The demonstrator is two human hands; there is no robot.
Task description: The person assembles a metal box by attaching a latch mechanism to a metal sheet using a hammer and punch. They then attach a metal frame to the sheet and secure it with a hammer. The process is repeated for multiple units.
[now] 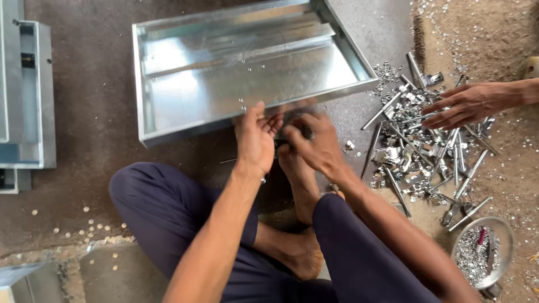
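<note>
Bare concrete floor [95, 112] fills the view, dusty and strewn with small pale discs toward seven o'clock, and the person sits cross-legged on it with bare feet [300, 185] tucked in at the centre.

Left hand [255, 137] is half open, palm turned inward and fingers loosely spread upward, resting against the near rim of the shallow galvanised metal tray [224, 62]. Right hand [314, 143] sits just beside it at three o'clock, fingers curled as if pinching some small dark part between the two hands (motion blur hides what it is, so the grip cannot be told for certain). The tray stretches away from the hands toward twelve o'clock, its floor shiny and dotted with a few tiny fasteners.

Outward at three o'clock lies a heap of bright metal brackets and rods [424, 146], with another person's hand [471, 104] reaching into it from the right edge. At five o'clock a small steel bowl [504, 235] holds tiny screws. More sheet-metal trays [28, 95] are stacked at nine o'clock.

As a judgement: the tray's raw folded edge runs right against wrists and bare toes, so a slip could cut skin; and any small part fumbled here could vanish among the floor debris.
</note>
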